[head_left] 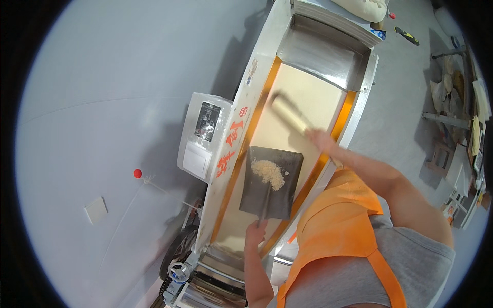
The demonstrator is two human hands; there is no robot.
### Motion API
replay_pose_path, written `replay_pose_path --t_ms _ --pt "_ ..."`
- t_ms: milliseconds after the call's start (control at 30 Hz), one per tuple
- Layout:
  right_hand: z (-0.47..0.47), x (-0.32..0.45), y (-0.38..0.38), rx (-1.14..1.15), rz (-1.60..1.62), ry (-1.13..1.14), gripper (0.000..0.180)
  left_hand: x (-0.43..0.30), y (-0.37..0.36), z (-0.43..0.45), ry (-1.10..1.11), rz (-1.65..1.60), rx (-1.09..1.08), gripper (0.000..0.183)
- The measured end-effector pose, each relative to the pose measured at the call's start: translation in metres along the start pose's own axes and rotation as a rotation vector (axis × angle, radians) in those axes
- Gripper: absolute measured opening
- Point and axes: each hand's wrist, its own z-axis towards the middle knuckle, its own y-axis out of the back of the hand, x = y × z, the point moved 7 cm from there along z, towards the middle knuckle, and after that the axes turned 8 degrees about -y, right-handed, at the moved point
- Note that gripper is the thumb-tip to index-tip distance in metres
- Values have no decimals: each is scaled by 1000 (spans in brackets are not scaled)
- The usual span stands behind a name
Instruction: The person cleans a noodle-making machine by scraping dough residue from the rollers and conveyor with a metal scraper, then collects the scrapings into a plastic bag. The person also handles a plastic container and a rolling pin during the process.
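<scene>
My left hand (255, 233) grips the thin handle of a dark, flat dustpan (281, 204). A heap of pale, crumbly dough scraps (268, 171) lies on the pan. The pan rests on or just over the cream belt (308, 90) of a dough machine; contact cannot be told. Farther up the belt, my right hand (321, 142) holds a pale hand brush (290, 113). Motion blurs the brush, and its bristles are not distinct. Orange strips (256, 119) run along both sides of the belt.
A steel tray (319, 52) closes the far end. Steel rollers (212, 292) and a handwheel (179, 272) sit at the near end. A control box (204, 134) juts from the left side wall. On the right stands a cluttered rack (448, 121); a yellow-black tool (406, 35) lies beyond the machine.
</scene>
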Motion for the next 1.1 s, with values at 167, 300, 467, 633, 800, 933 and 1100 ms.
replay_pose_path --t_ms 167,300,467,633,800,933,1100 --pt "-107 110 8 605 -69 -249 59 0 -10 -2 14 -62 -19 50" --pt "-57 107 56 203 -55 -304 59 5 -16 4 6 -72 -9 48" --pt "-55 117 31 458 -149 -176 60 1 -17 -4 18 -103 -44 47" --pt "-94 111 36 372 9 -213 58 27 -30 -14 30 -104 -87 47" --pt "-40 121 25 251 -28 -126 42 35 -27 -45 105 -46 -77 47" --pt "-89 122 -66 659 -293 132 45 38 -16 -37 134 -111 -104 43" --pt "-84 86 16 167 -42 -104 55 45 -25 -40 144 -220 -97 37"
